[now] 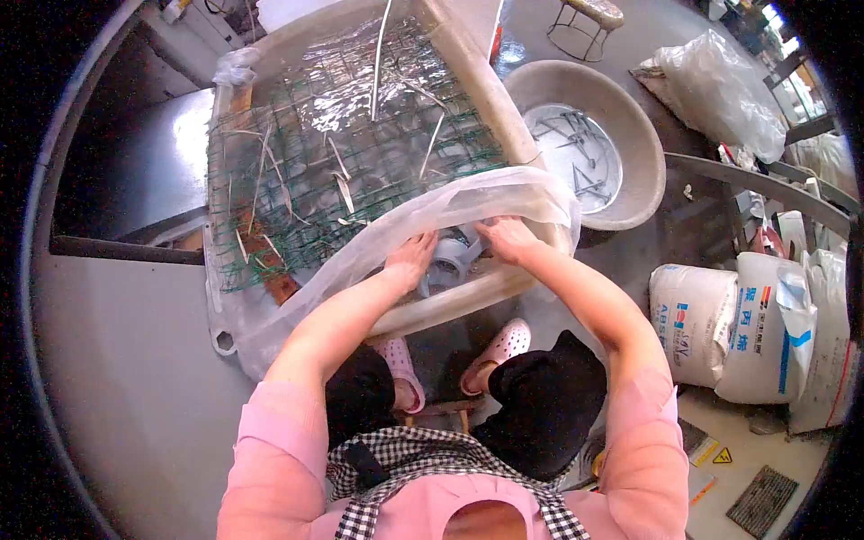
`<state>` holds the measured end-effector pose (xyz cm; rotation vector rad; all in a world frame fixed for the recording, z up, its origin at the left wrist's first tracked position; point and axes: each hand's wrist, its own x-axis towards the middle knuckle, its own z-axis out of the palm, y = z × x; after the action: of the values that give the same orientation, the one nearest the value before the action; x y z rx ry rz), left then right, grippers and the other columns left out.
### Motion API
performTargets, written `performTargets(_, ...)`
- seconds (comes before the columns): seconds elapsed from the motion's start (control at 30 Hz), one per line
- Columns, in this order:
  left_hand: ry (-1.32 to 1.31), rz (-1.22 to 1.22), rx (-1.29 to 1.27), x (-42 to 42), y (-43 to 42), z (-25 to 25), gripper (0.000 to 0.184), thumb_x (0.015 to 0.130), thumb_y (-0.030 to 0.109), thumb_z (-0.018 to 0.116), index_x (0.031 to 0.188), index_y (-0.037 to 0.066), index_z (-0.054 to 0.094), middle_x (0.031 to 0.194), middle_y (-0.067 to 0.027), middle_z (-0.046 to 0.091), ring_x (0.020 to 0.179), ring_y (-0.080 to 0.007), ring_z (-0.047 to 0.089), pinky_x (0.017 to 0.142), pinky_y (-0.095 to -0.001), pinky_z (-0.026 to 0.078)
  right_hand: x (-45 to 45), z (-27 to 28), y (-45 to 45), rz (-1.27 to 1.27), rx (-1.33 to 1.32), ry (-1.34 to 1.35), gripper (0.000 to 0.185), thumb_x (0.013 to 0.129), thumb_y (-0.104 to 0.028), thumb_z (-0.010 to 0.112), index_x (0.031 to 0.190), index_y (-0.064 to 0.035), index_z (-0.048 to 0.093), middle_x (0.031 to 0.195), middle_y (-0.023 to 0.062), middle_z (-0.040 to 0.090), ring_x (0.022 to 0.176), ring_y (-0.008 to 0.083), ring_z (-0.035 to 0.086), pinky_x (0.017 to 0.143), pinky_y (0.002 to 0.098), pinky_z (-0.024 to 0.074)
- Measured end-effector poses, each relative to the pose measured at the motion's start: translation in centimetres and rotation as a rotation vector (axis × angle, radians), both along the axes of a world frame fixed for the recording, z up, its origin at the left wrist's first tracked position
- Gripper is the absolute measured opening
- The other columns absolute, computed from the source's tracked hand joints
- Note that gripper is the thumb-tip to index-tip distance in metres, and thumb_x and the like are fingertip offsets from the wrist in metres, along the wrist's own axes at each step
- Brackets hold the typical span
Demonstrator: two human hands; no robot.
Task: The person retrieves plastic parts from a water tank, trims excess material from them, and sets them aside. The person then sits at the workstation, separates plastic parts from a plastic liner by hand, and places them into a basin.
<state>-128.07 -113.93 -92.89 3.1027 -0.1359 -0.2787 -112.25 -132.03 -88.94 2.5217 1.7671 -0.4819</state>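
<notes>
Between my hands, low at the near end of a water-filled tub [508, 121], is a light grey plastic part [453, 261] with a rounded middle and projecting arms. My left hand [412, 256] closes on its left side, fingers angled forward. On the other side my right hand [506, 238] grips near an upper arm of the part, fingers pointing inward. My fingertips are partly hidden. Clear plastic sheeting [360, 236] drapes over the tub's near rim around my wrists. Green netting [315, 171] spans the water beyond, with pale thin strips lying on it.
Right of the tub stands a round basin [643, 148] with water and several dark thin pieces. Printed sacks [765, 328] stand at the right, below a metal rail [765, 189]. A stool [594, 13] and a plastic bag [724, 94] are farther back. A grey panel [117, 360] is at left.
</notes>
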Motion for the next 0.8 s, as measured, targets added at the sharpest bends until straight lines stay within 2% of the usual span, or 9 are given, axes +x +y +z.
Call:
performTargets(0.07, 0.091, 0.021, -0.043, 0.7, -0.2, 0.7, 0.053, 0.083, 0.01, 0.042, 0.134, 0.005, 0.029, 0.135, -0.0112, 0.034, 0.118, -0.0263, 0.041, 0.098, -0.0378, 0.036, -0.8, 0.5, -0.6, -0.122, -0.055, 0.009, 0.056, 0.063, -0.016, 0.066, 0.116, -0.0089, 0.049, 0.112, 0.0245, 0.049, 0.112, 0.037, 0.043, 0.093, 0.0424, 0.0351)
performTargets(0.13, 0.433, 0.244, -0.213, 2.2, -0.1, 0.7, 0.045, 0.084, 0.01, 0.043, 0.128, 0.004, 0.038, 0.133, -0.0133, 0.034, 0.118, -0.0286, 0.041, 0.098, -0.0393, 0.035, -0.2, -0.7, -0.8, -0.247, -0.108, 0.017, 0.06, 0.061, -0.018, 0.068, 0.118, -0.0082, 0.049, 0.112, 0.0235, 0.049, 0.112, 0.037, 0.043, 0.094, 0.0414, 0.0346)
performTargets(0.2, 0.417, 0.216, -0.198, 1.9, 0.1, 0.5, 0.04, 0.085, 0.011, 0.042, 0.125, 0.004, 0.042, 0.13, -0.0154, 0.036, 0.117, -0.0303, 0.042, 0.098, -0.0402, 0.035, 1.3, -3.6, -0.4, -0.169, 0.033, 0.185, 0.068, 0.057, -0.018, 0.072, 0.12, -0.0076, 0.047, 0.113, 0.0219, 0.05, 0.111, 0.0355, 0.043, 0.094, 0.0387, 0.0348)
performTargets(0.33, 0.489, 0.24, -0.25, 1.3, 0.5, 1.2, 0.033, 0.089, 0.016, 0.04, 0.12, 0.006, 0.046, 0.122, -0.0217, 0.042, 0.112, -0.036, 0.046, 0.095, -0.0431, 0.037, 1.9, -5.8, 0.2, -0.278, 0.003, 0.278, 0.067, 0.054, -0.016, 0.074, 0.115, -0.0062, 0.049, 0.109, 0.0199, 0.052, 0.105, 0.0347, 0.048, 0.09, 0.0375, 0.0383)
performTargets(0.43, 0.483, 0.439, -0.384, 1.7, 0.5, 3.5, 0.035, 0.091, 0.023, 0.038, 0.121, 0.007, 0.045, 0.116, -0.0241, 0.047, 0.109, -0.0393, 0.048, 0.093, -0.045, 0.037, 1.2, -6.4, 0.4, -0.221, 0.373, 0.144, 0.065, 0.053, -0.015, 0.073, 0.112, -0.0058, 0.049, 0.103, 0.019, 0.055, 0.098, 0.0348, 0.052, 0.084, 0.0384, 0.0426)
performTargets(0.53, 0.474, 0.244, -0.245, 1.7, 1.4, 0.6, 0.041, 0.091, 0.033, 0.037, 0.12, 0.005, 0.045, 0.118, -0.0248, 0.046, 0.108, -0.0401, 0.048, 0.092, -0.0466, 0.038, -0.4, -2.6, 1.7, -0.273, 0.162, 0.38, 0.063, 0.055, -0.013, 0.071, 0.114, -0.0058, 0.048, 0.102, 0.0175, 0.056, 0.098, 0.0321, 0.053, 0.08, 0.0391, 0.0449)
performTargets(0.63, 0.462, 0.301, -0.294, 1.3, 2.5, 0.2, 0.043, 0.091, 0.035, 0.036, 0.121, 0.005, 0.044, 0.121, -0.024, 0.045, 0.11, -0.0392, 0.046, 0.093, -0.0455, 0.037, -1.4, -0.2, 2.1, -0.366, -0.08, 0.439, 0.061, 0.063, -0.015, 0.069, 0.119, -0.0076, 0.046, 0.107, 0.0187, 0.053, 0.104, 0.0297, 0.052, 0.079, 0.0398, 0.0454)
performTargets(0.7, 0.446, 0.353, -0.343, 1.2, 3.1, 0.4, 0.044, 0.091, 0.036, 0.035, 0.121, 0.005, 0.044, 0.124, -0.0233, 0.044, 0.112, -0.0383, 0.045, 0.094, -0.0444, 0.035, -2.3, 0.8, 1.5, -0.153, -0.165, 0.144, 0.041, 0.083, -0.016, 0.045, 0.124, -0.0151, 0.045, 0.122, 0.0263, 0.043, 0.117, 0.0402, 0.04, 0.097, 0.0466, 0.0335)
performTargets(0.8, 0.428, 0.401, -0.389, 0.9, 3.1, 2.3, 0.046, 0.091, 0.038, 0.034, 0.122, 0.005, 0.044, 0.126, -0.0225, 0.042, 0.113, -0.0374, 0.044, 0.096, -0.0433, 0.034, -3.3, 1.9, 0.8, -0.022, -0.131, -0.13, 0.039, 0.085, -0.017, 0.044, 0.124, -0.0174, 0.045, 0.127, 0.0306, 0.035, 0.12, 0.0445, 0.034, 0.098, 0.0519, 0.0303)
